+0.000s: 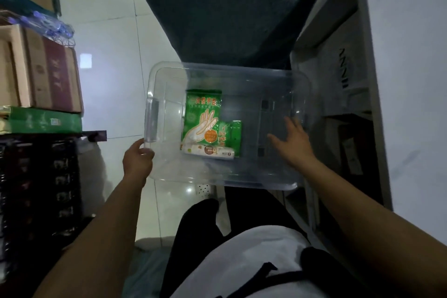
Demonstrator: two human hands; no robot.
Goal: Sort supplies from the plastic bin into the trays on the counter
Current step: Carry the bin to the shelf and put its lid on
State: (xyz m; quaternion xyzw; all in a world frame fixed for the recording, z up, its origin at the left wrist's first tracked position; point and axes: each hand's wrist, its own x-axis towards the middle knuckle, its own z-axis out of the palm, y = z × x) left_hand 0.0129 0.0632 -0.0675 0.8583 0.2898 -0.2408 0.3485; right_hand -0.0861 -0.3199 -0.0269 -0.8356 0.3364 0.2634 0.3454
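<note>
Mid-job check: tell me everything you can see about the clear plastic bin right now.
The clear plastic bin is a see-through rectangular tub with rounded corners, a rolled rim and no lid, open side up, in front of the person over a pale tiled floor. Left hand grips its near left corner; right hand, fingers spread, is at its right side. Inside lie a large green glove packet, a smaller green packet and a white roll.

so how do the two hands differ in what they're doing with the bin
The left hand is closed on the clear bin's near-left corner rim, outside it. The right hand is open with fingers spread, reaching inside the bin and holding nothing, apart from the green glove packets. Both are bare.
</note>
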